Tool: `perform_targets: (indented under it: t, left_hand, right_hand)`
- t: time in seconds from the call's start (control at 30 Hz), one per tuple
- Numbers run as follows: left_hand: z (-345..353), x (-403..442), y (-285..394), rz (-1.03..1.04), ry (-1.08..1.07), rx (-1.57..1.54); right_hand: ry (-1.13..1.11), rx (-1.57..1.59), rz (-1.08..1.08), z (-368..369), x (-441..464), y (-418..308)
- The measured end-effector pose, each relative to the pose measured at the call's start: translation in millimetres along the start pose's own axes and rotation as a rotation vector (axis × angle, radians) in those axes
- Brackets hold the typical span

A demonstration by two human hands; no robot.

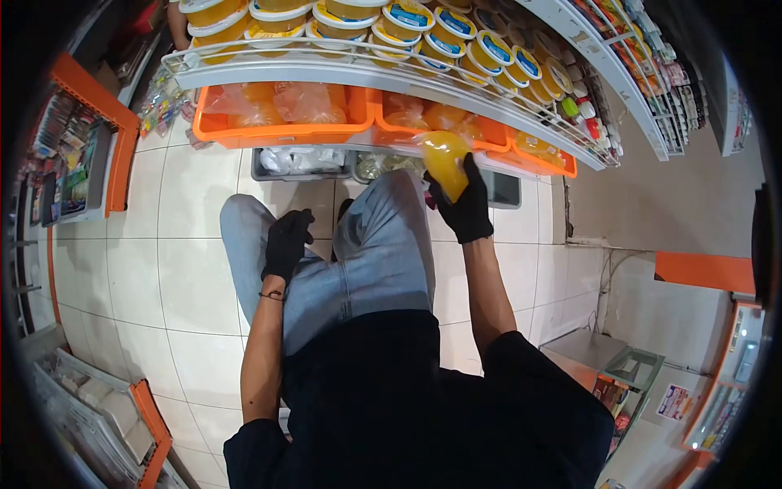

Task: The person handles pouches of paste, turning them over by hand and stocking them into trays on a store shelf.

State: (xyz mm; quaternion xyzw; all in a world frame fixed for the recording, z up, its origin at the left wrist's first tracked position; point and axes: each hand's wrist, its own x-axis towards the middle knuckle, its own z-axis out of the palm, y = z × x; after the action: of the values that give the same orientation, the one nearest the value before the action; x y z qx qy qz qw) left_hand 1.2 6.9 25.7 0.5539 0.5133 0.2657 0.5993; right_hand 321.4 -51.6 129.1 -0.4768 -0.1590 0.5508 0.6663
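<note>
My right hand (463, 204), in a black glove, grips a clear plastic bag of yellow-orange contents (446, 159) in front of the shelf. The bag is held up near the rim of the middle orange bin (391, 124). More such bags (444, 116) lie in that bin, and others (261, 106) fill the left orange bin (213, 134). Also gloved in black, my left hand (285, 244) is over my left thigh with its fingers curled, and nothing shows in it.
Lidded tubs (407, 16) crowd the shelf above, behind a wire rail (342, 50). Below the orange bins stand a grey bin of white packets (301, 161) and a dark grey bin (501, 189). An orange-edged rack (122, 155) is at left; a glass case (635, 367) stands at lower right.
</note>
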Motion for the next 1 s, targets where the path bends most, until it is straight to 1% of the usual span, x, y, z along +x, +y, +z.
perform_targets:
  t: [0.03,0.13,0.2,0.27,0.3,0.37,0.4,0.43,0.53,0.63,0.67,0.73,0.77,0.87,0.93,1.0]
  left_hand:
    - [0.7,0.1,-0.3,0.008,0.01,-0.008]
    - [2.7,-0.6,-1.2,-0.005,0.015,-0.026]
    - [4.3,1.5,-5.2,0.004,0.006,-0.034]
    - [4.1,2.7,-11.7,0.037,-0.009,-0.036]
    - [3.1,2.7,-11.4,0.016,-0.019,-0.032]
    - [2.2,-0.6,-3.7,-0.031,-0.029,-0.031]
    - [2.6,0.9,-6.8,-0.019,-0.02,-0.036]
    - [4.1,2.4,-14.5,-0.012,-0.013,-0.04]
    - [1.8,0.8,-12.8,-0.039,-0.001,-0.045]
    - [2.3,-0.9,-6.8,-0.038,-0.005,-0.039]
    - [1.8,-1.3,-7.0,-0.029,-0.007,-0.031]
    - [-0.3,0.8,-8.7,-0.061,-0.027,0.009]
    - [0.5,1.6,-10.4,-0.074,-0.04,0.026]
    - [2.9,3.7,-14.1,-0.03,-0.031,0.002]
    - [0.8,1.8,-7.0,-0.071,-0.031,-0.018]
    - [0.5,-1.6,-1.2,-0.09,-0.031,-0.023]
  right_hand:
    - [-0.085,0.0,-0.01,-3.0,3.4,-5.9]
    - [0.014,0.081,0.066,-2.0,23.4,-18.4]
    - [-0.059,-0.421,-0.2,5.4,28.1,-25.0]
    - [0.007,-0.513,-0.203,23.6,43.0,-40.1]
    - [-0.031,-0.555,-0.323,27.2,52.6,-38.8]
    - [-0.069,-0.818,-0.517,32.0,68.4,-40.9]
    - [-0.093,-0.947,-0.613,35.3,78.2,-39.9]
    - [-0.068,-1.217,-0.741,29.5,90.9,-39.3]
    - [-0.082,-1.272,-0.75,25.5,113.8,-29.6]
    - [-0.262,-1.627,-0.807,-1.5,154.2,-24.4]
    - [-0.335,-1.707,-0.842,-7.7,166.8,-25.6]
    - [-0.503,-1.771,-0.949,-15.5,179.3,-32.1]
    - [-0.402,-1.785,-0.633,-12.5,179.0,-35.5]
    - [-0.334,-2.109,-0.691,-15.6,202.2,-34.8]
    - [-0.292,-2.168,-0.685,-9.3,209.6,-30.4]
    - [-0.241,-2.083,-0.624,0.1,209.0,-30.9]
